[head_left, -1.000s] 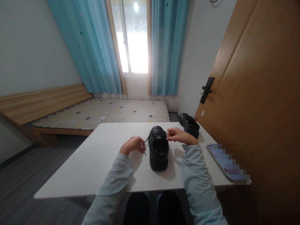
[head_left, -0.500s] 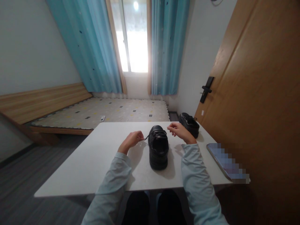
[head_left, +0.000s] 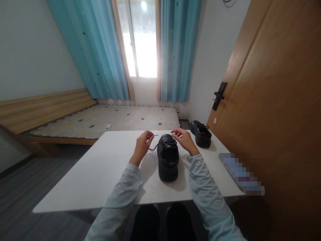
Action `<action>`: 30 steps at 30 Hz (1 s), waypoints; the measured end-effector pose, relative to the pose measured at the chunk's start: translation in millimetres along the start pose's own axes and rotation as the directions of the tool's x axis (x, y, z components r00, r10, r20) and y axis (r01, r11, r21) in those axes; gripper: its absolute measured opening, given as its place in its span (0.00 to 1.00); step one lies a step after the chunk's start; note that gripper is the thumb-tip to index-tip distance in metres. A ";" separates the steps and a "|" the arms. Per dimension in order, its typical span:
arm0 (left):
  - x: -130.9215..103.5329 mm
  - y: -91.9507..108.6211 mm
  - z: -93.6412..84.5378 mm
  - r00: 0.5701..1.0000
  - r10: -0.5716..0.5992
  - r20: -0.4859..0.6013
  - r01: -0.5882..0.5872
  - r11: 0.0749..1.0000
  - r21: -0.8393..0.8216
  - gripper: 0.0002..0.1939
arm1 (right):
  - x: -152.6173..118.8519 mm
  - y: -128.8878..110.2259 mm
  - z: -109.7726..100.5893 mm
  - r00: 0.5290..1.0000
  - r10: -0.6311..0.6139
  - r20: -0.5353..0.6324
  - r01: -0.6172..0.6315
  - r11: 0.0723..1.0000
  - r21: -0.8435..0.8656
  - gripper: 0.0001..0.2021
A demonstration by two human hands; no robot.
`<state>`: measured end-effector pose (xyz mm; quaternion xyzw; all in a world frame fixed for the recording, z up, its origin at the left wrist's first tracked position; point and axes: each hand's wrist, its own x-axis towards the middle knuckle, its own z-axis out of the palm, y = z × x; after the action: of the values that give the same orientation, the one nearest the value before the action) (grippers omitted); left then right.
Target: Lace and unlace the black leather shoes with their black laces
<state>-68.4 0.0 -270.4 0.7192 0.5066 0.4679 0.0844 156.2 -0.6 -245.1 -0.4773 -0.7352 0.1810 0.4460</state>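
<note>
On white table (head_left: pixel 100 174), black shoe (head_left: pixel 168 157), bedroom beyond.

1 camera, worn on the person's head, looks forward and down over a white table (head_left: pixel 100 174) from close range. Both sleeved forearms reach in from the bottom edge. Beyond the table it faces a window (head_left: pixel 140 43) straight ahead, a bed (head_left: pixel 107 120) at left, a wooden door (head_left: pixel 276 100) at right.

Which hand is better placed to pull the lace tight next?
Left. The left hand already pinches the lace beside the black shoe; the right hand hovers by the tongue, its grip unclear.
</note>
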 end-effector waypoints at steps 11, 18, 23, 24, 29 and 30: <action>-2.5 15.4 8.8 0.975 0.221 -0.014 -0.221 0.974 -0.045 0.04 | -3.2 -16.1 26.3 0.960 -0.279 0.004 0.273 0.939 -0.209 0.09; -1.6 24.0 12.7 0.931 0.343 -0.124 -0.347 0.938 -0.011 0.04 | -4.7 -23.2 28.8 0.957 -0.289 -0.019 0.268 0.907 -0.325 0.05; -4.2 42.3 7.8 0.874 0.438 -0.212 -0.437 0.898 0.055 0.05 | -0.5 -24.3 11.8 0.949 -0.146 -0.279 0.086 0.972 -0.218 0.04; -4.9 46.7 7.0 0.871 0.465 -0.160 -0.468 0.884 0.025 0.06 | 1.0 -22.8 7.8 0.940 -0.082 -0.330 0.033 0.988 -0.153 0.04; -6.9 60.9 8.8 0.772 0.596 0.221 -0.591 0.801 -0.095 0.13 | 8.3 -8.9 -4.1 0.890 0.198 -0.410 -0.114 0.968 0.222 0.07; -6.9 61.0 9.8 0.759 0.589 0.276 -0.592 0.801 -0.082 0.15 | 9.2 -6.4 -4.8 0.886 0.234 -0.400 -0.116 0.948 0.296 0.08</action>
<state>-21.6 -30.9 -243.5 0.9026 0.2386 0.3584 0.0019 155.4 3.5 -233.6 -0.5067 -0.5413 0.2070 0.6382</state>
